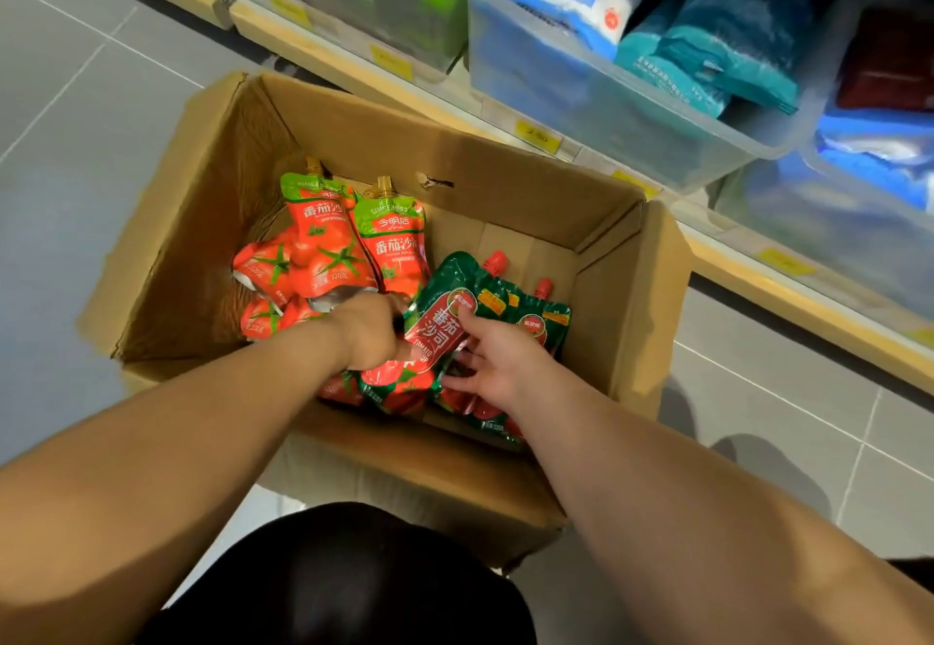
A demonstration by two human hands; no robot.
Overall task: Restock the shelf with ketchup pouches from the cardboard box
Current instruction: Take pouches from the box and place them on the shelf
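Observation:
An open cardboard box [510, 189] stands on the floor below me. Inside lie several ketchup pouches: red ones with light green tops [323, 245] at the left and dark green ones with red caps [525, 313] at the right. Both my hands are down in the box. My left hand [369, 331] is closed around the bottom edges of pouches in the middle. My right hand [498, 359] has its fingers on a dark green pouch [445, 321], the thumb on top of it and the fingers under its lower edge.
The shelf [455, 103] with a wooden front edge and yellow price tags runs diagonally behind the box. Clear plastic bins [606, 103] on it hold blue and teal packets. Grey floor tiles [76, 139] surround the box. My dark-clothed knee [354, 579] is at the bottom.

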